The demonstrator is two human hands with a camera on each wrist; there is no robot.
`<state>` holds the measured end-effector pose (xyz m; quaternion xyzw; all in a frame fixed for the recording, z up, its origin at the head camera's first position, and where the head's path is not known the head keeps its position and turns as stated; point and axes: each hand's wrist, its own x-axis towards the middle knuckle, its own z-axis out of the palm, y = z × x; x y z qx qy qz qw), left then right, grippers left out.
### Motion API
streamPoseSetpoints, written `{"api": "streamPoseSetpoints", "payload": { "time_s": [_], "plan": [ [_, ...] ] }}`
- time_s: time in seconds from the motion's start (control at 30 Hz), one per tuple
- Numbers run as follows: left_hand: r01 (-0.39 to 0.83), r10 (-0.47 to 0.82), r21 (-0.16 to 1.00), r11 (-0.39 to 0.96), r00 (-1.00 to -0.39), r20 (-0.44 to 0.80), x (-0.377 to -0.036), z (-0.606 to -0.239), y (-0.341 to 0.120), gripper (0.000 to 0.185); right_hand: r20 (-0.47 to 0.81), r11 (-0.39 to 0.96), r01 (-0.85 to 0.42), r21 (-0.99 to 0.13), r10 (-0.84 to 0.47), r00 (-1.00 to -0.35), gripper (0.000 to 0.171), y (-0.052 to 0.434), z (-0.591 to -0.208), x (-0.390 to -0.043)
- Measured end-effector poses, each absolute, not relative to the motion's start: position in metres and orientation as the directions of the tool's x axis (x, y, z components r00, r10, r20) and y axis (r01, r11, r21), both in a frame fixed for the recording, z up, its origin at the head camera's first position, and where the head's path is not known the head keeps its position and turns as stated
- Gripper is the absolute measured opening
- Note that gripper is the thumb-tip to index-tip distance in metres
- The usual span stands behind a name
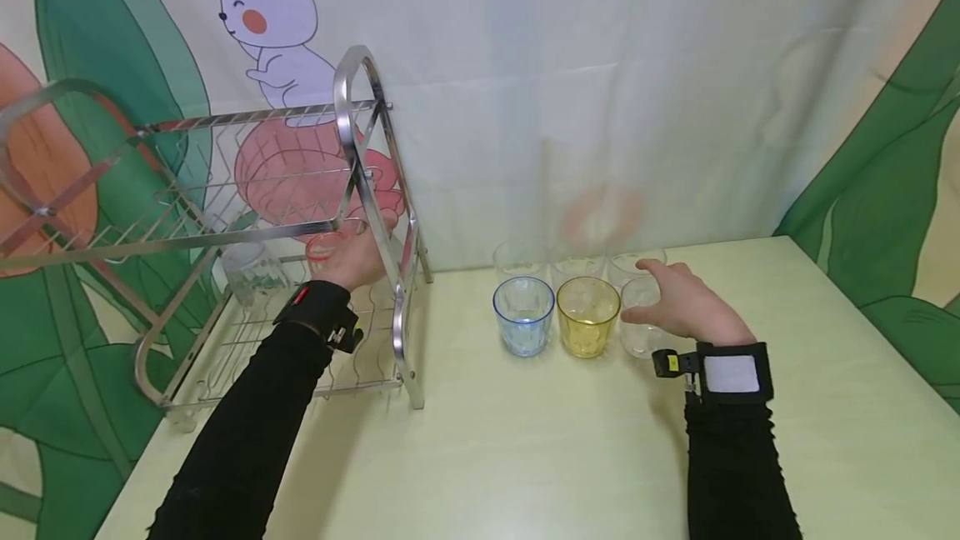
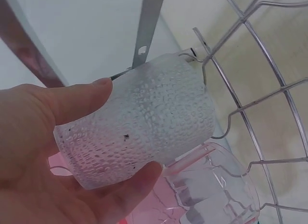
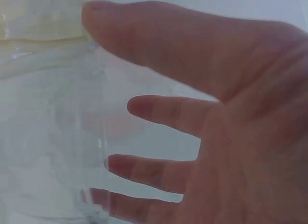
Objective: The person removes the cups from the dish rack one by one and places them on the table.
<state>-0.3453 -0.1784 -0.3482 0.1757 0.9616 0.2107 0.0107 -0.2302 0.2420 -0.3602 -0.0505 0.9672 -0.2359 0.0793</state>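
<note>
Rack (image 1: 375, 190) bars half hide the left hand (image 1: 358, 261), whose fingers clamp a frosted, dimpled cup (image 2: 139, 123) on the lower shelf, while the right hand's (image 1: 686, 307) spread fingers curve beside a clear cup (image 1: 639, 319) on the table (image 1: 525, 440).

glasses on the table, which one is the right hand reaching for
The clear glass at the right end of the front row, beside the yellow glass. The right hand is spread around it; the blue glass is farther left.
</note>
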Motion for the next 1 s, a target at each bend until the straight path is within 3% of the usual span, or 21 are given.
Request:
{"api": "streamPoseSetpoints", "payload": {
  "time_s": [0.17, 0.33, 0.57, 0.87, 1.0],
  "plan": [
    [0.329, 0.343, 0.415, 0.848, -0.938, 0.043, -0.345, -0.345, -0.179, 0.033, -0.120, 0.886, -0.053, -0.461, -0.122, -0.985, 0.085, 0.243, -0.354, -0.227],
    [0.381, 0.364, 0.370, 0.847, -0.924, 0.118, -0.345, -0.343, -0.178, 0.037, -0.094, 0.888, -0.066, -0.456, -0.122, -0.988, 0.082, 0.242, -0.347, -0.221],
    [0.416, 0.399, 0.380, 0.826, -0.908, 0.128, -0.340, -0.338, -0.182, 0.011, -0.027, 0.874, -0.121, -0.471, -0.152, -0.988, 0.078, 0.241, -0.327, -0.202],
    [0.320, 0.338, 0.431, 0.843, -0.940, 0.037, -0.330, -0.331, -0.198, 0.062, 0.023, 0.853, -0.189, -0.487, -0.203, -0.979, 0.081, 0.235, -0.311, -0.190],
    [0.305, 0.310, 0.429, 0.850, -0.949, 0.060, -0.321, -0.330, -0.204, 0.066, 0.039, 0.848, -0.207, -0.488, -0.215, -0.976, 0.082, 0.232, -0.310, -0.190]
  ]
}}
